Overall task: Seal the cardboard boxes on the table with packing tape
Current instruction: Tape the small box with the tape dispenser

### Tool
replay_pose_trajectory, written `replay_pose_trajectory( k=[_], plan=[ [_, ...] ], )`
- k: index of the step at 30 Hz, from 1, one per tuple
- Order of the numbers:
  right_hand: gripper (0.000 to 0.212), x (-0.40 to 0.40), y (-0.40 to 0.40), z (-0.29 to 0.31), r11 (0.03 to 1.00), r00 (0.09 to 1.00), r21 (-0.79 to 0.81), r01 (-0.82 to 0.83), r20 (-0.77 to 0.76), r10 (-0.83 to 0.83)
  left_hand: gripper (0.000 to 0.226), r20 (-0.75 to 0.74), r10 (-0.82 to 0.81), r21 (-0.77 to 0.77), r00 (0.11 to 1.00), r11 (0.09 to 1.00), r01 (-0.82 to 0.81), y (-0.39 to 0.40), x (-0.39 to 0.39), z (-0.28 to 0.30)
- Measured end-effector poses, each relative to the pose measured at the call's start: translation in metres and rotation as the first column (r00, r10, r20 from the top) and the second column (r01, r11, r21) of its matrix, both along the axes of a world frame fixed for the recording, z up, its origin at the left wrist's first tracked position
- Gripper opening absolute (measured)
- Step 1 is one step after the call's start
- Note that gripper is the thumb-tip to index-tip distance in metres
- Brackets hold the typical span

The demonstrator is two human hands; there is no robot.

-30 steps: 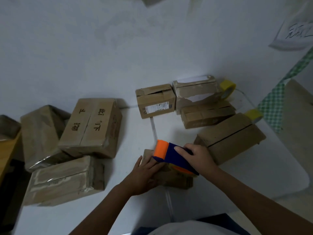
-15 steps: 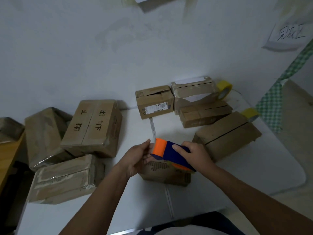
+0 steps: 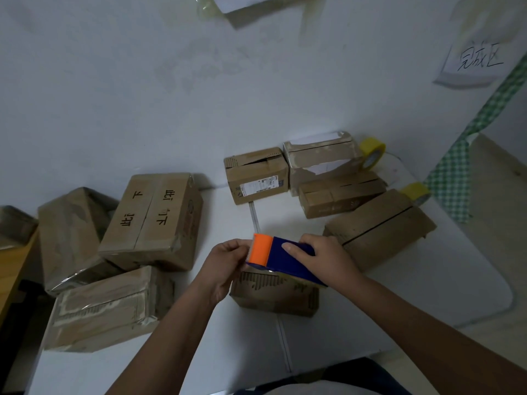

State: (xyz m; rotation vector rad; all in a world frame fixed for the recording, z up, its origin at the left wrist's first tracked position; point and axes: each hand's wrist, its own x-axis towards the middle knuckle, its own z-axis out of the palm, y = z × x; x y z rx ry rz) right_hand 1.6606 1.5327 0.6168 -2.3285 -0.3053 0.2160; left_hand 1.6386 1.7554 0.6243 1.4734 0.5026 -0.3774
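Left of the small brown cardboard box [image 3: 275,295] on the white table [image 3: 427,295] lie taped brown cartons [image 3: 154,220]. Above that box's left end, the left hand [image 3: 225,266] pinches at the orange serrated front of the blue plastic tape dispenser [image 3: 282,260]. The right hand [image 3: 325,259] grasps the dispenser's body over the box. Beyond it, to the right, sits a long flat cardboard box [image 3: 382,226].

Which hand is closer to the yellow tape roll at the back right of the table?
Right. The right hand grips the blue dispenser, nearer the yellow tape roll; the left hand sits farther left.
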Motion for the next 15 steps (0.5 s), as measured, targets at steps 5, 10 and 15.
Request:
replay_pose_trajectory(
  k=[5, 10, 15],
  plan=[
    [0.052, 0.004, -0.003, 0.008, 0.997, 1.0, -0.078, -0.027, -0.006, 0.027, 0.017, 0.061, 0.147, 0.027, 0.987, 0.988, -0.149, 0.017, 0.003, 0.002],
    [0.048, 0.007, -0.012, 0.001, 0.985, 0.999, -0.17, -0.042, -0.026, 0.038, 0.01, 0.013, 0.33, -0.013, 0.944, 0.944, -0.33, 0.068, 0.001, -0.017],
    [0.05, 0.007, 0.003, -0.009, 0.953, 0.997, -0.294, -0.073, -0.031, 0.067, 0.011, -0.113, 0.332, -0.026, 0.936, 0.941, -0.337, 0.079, -0.006, -0.051]
  ],
)
